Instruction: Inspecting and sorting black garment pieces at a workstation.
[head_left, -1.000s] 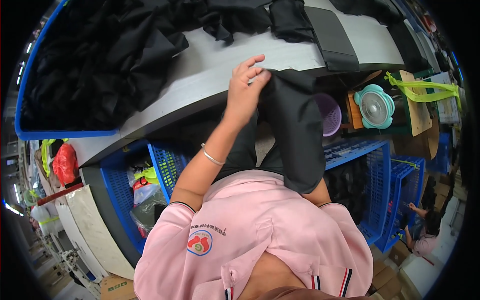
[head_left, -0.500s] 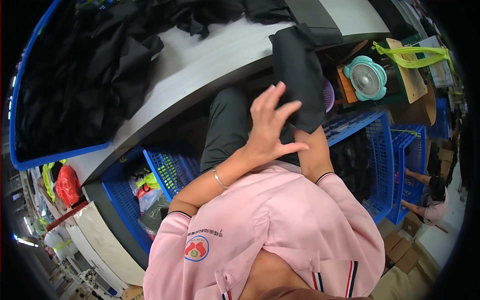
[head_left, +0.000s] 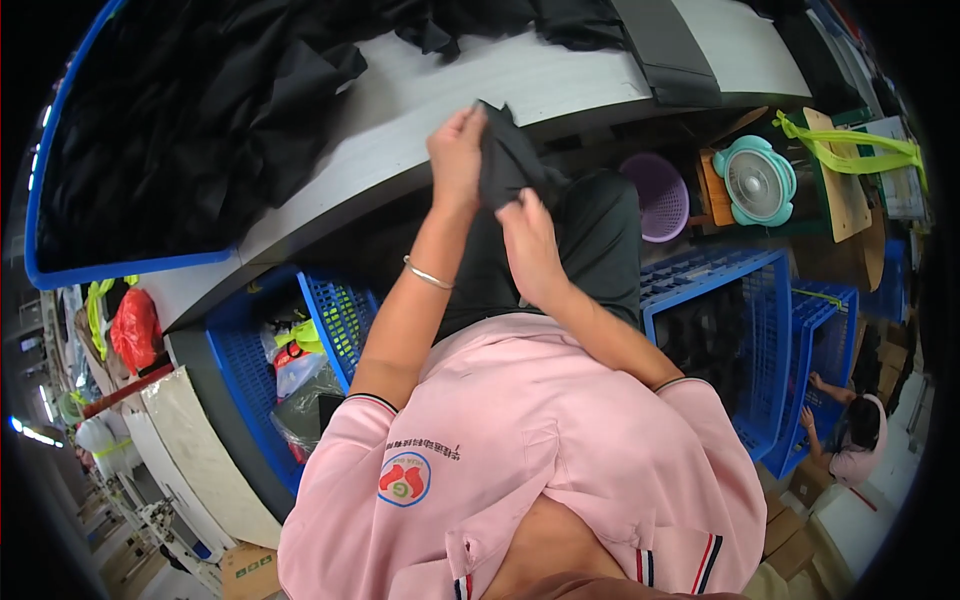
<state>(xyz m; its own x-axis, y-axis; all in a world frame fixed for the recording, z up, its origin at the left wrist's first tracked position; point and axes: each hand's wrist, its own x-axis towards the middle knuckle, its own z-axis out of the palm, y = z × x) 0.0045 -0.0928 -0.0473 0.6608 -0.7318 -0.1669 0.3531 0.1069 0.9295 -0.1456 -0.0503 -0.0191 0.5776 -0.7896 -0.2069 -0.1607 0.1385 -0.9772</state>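
Observation:
A piece of black cloth (head_left: 510,155), bunched and a little blurred, hangs between my hands over my lap, by the table's front edge. My left hand (head_left: 458,160), with a silver bangle on its wrist, pinches the cloth's upper left edge. Lower and to the right, my right hand (head_left: 530,240) grips the cloth's bottom edge. Beyond them, a large heap of black cloth pieces (head_left: 210,130) fills a blue-rimmed tray (head_left: 130,268) on the left of the table. More black pieces lie along the table's far side.
The pale table (head_left: 400,120) curves across in front. Blue plastic crates stand on both sides of me, one (head_left: 340,310) left and another (head_left: 770,300) right. A purple basket (head_left: 655,200) and a turquoise fan (head_left: 757,180) are at the right. Another person (head_left: 855,435) works at the far right.
The black cloth, draped over my right forearm before, has come off it and moved left. My left hand has gone from spread fingers to gripping it; my right hand now shows, gripping too.

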